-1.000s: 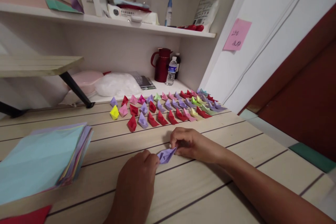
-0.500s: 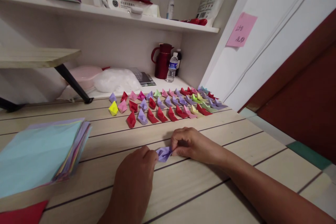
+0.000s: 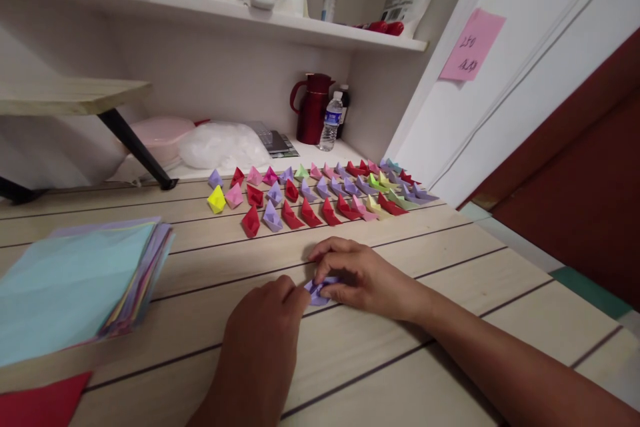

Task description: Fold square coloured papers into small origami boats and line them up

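Note:
A small purple folded paper boat [image 3: 317,295] is held low over the wooden tabletop, between both hands. My left hand [image 3: 267,320] pinches its left end with the thumb and curled fingers. From the other side, my right hand [image 3: 357,278] has its thumb and a finger closed on the middle of the boat, covering much of its right part. Beyond the hands stand several finished paper boats in rows, among them a red boat [image 3: 251,221], a lavender boat [image 3: 273,216] and a yellow boat [image 3: 217,199].
To the left lies a stack of coloured paper [image 3: 75,287], light blue on top, with a red sheet [image 3: 43,400] nearer me. A black-legged wooden stand [image 3: 75,97] rises behind it. A red jug [image 3: 313,110] and a water bottle [image 3: 331,123] stand at the back.
My right hand has shifted left, from the boat's right tip onto its middle. The left hand keeps its pinch on the left end. The view has tipped slightly.

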`<state>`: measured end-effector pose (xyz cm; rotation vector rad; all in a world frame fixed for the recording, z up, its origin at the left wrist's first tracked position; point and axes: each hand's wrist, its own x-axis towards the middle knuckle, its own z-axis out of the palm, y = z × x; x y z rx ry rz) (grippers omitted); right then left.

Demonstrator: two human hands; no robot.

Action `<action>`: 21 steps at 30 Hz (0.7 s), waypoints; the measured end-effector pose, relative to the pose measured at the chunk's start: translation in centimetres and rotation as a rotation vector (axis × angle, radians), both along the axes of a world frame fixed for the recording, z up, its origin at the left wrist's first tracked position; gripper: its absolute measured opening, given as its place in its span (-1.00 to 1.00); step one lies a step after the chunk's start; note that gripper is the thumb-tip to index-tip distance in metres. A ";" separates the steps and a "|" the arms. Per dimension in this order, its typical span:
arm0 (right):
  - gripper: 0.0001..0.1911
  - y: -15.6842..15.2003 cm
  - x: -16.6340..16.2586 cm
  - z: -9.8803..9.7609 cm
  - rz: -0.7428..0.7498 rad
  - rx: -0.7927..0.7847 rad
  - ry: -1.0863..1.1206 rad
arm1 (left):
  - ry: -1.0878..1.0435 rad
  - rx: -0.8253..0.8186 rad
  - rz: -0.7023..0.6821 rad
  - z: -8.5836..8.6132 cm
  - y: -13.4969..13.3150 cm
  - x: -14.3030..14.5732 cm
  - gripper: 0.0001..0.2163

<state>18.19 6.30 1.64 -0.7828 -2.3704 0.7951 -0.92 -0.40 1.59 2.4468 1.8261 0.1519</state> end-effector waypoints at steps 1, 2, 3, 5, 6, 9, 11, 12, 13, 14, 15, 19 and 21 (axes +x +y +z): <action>-0.83 0.0 0.0 0.0 0.002 0.014 -0.010 | 0.006 -0.004 -0.011 0.0 -0.1 0.0 -0.72; -0.84 0.0 0.0 -0.1 0.005 0.029 -0.015 | 0.008 -0.006 -0.018 0.0 -0.1 0.1 -0.70; -0.85 0.0 0.0 -0.1 0.010 0.045 -0.016 | 0.009 -0.009 -0.025 -0.1 -0.2 0.1 -0.69; -0.87 -0.1 0.0 -0.1 0.011 0.084 -0.020 | 0.007 -0.006 -0.026 -0.1 -0.2 0.2 -0.68; -0.87 -0.2 -0.1 -0.1 0.004 0.108 -0.025 | 0.005 0.003 -0.024 -0.2 -0.3 0.3 -0.68; -0.85 -0.6 -0.4 -0.2 -0.030 0.184 -0.052 | 0.009 0.034 -0.037 -0.3 -0.3 0.5 -0.66; -0.83 -0.8 -0.7 -0.3 -0.045 0.209 -0.052 | 0.020 0.045 -0.038 -0.4 -0.3 0.5 -0.66; -0.82 -0.8 -0.8 -0.4 -0.050 0.205 -0.046 | 0.025 0.045 -0.038 -0.4 -0.3 0.5 -0.66; -0.82 -0.8 -0.9 -0.4 -0.051 0.190 -0.039 | 0.028 0.042 -0.038 -0.5 -0.3 0.5 -0.66; -0.82 -0.7 -0.9 -0.4 -0.050 0.165 -0.031 | 0.027 0.035 -0.038 -0.5 -0.2 0.4 -0.67; -0.83 -0.6 -0.9 -0.4 -0.042 0.129 -0.024 | 0.020 0.022 -0.041 -0.6 -0.2 0.3 -0.69; -0.94 0.4 0.2 0.4 0.049 -0.065 -0.015 | -0.031 -0.026 -0.039 -0.5 0.0 -0.2 -0.71; -0.85 0.9 1.1 1.0 0.080 -0.152 -0.022 | -0.065 -0.029 -0.023 -0.3 0.0 -0.4 -0.70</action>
